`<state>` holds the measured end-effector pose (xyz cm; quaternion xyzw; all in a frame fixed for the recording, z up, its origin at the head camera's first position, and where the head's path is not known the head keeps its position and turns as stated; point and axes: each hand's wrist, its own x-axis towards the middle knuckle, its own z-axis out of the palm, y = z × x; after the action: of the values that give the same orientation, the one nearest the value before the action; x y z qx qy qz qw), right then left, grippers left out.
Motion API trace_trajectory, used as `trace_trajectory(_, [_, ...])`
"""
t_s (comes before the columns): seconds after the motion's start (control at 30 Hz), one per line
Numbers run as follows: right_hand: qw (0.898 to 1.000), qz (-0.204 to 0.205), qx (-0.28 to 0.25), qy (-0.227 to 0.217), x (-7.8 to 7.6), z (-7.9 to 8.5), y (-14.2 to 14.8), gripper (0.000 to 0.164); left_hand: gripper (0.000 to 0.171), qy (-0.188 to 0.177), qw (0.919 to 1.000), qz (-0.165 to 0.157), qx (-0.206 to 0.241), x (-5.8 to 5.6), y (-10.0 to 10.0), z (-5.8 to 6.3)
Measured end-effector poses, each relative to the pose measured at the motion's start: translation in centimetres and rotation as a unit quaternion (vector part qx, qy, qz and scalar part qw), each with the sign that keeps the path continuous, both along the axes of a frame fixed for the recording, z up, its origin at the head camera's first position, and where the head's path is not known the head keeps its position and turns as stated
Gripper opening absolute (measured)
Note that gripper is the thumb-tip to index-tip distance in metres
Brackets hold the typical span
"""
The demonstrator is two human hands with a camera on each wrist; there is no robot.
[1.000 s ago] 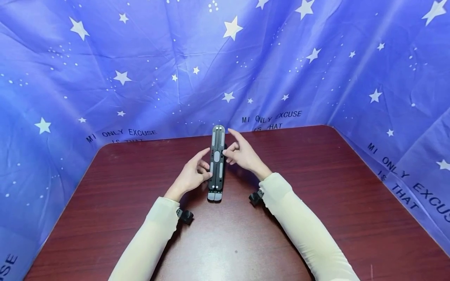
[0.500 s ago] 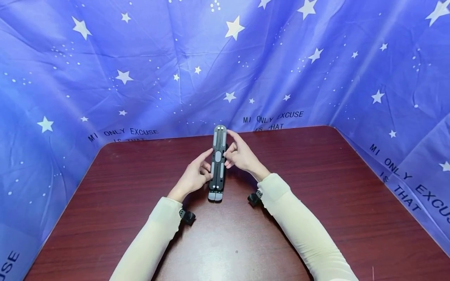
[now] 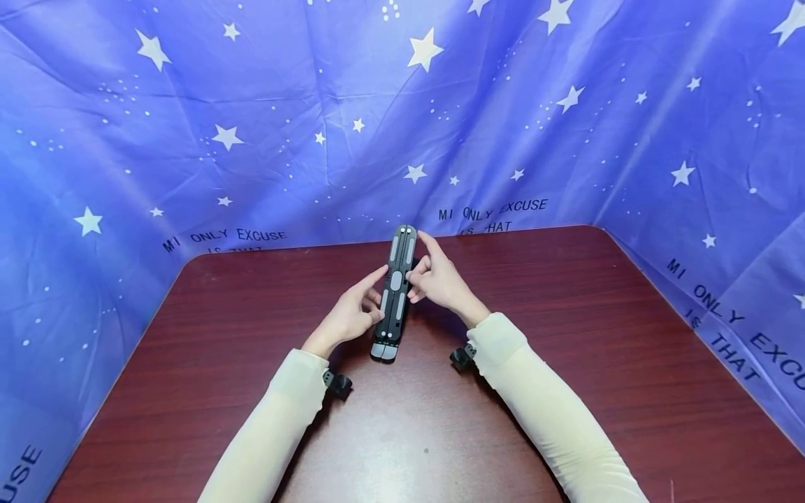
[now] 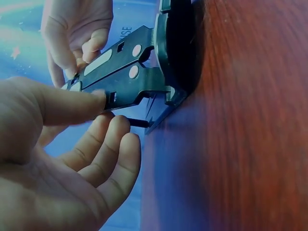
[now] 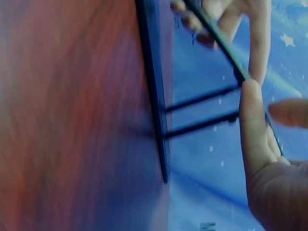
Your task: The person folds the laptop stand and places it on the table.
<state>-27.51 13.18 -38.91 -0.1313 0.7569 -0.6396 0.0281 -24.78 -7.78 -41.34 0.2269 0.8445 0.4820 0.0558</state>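
1. Black slatted folding stand with light-grey pads (image 3: 390,300) is toward the far side of the dark red wood-grain counter (image 3: 409,433), pointing away from the person, far end leaning a bit right.
2. Its top part sits up at a slant, btw. Right wrist view has two thin dark struts (image 5: 202,99) running between it and the long dark base (image 5: 153,82) on the counter.
3. Left hand (image 3: 347,312) pinches the left edge, thumb near the lower end, index stretched along the side, other fingers curled loosely.
4. Right hand (image 3: 443,283) grips the right edge, thumb around the middle, index reaching to the far end. Can't tell how hard either one's squeezing.
5. Pale cream sleeves (image 3: 270,419) on both arms, small black wrist camera (image 3: 340,385) by the left cuff.
6. Blue star-printed fabric (image 3: 283,91) hangs behind everything.
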Motion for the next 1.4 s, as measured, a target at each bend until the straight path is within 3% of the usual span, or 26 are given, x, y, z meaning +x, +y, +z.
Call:
trace_trajectory(0.13, [0.999,0.034,0.0,0.022,-1.1,0.7,1.3,0.086,0.089,0.001,0.9997,0.01,-0.02,0.5,-0.3,0.1])
trace_trajectory(0.3, [0.995,0.084,0.034,0.046,-1.7,2.6,2.6,0.092,0.086,0.013,0.995,0.019,-0.097,2.1,-1.0,0.6])
trace_trajectory(0.47, [0.99,0.105,0.083,0.035,-2.1,3.6,3.0,0.099,0.092,0.038,0.9824,0.023,-0.181,3.5,-1.2,0.9])
trace_trajectory(0.67, [0.987,0.121,0.103,0.021,-2.5,3.8,3.0,0.096,0.097,0.072,0.9642,0.036,-0.253,4.5,-0.9,0.9])
trace_trajectory(1.0, [0.983,0.136,0.119,0.031,-2.9,3.6,3.3,0.094,0.095,0.124,0.9476,0.038,-0.292,4.9,-0.6,0.8])
trace_trajectory(1.23, [0.982,0.132,0.129,0.051,-4.7,1.6,3.6,0.092,0.096,0.141,0.945,0.032,-0.293,4.9,-0.7,0.7])
trace_trajectory(1.4, [0.981,0.122,0.132,0.067,-4.9,0.9,3.9,0.091,0.096,0.169,0.939,0.017,-0.299,4.7,-1.0,0.7])
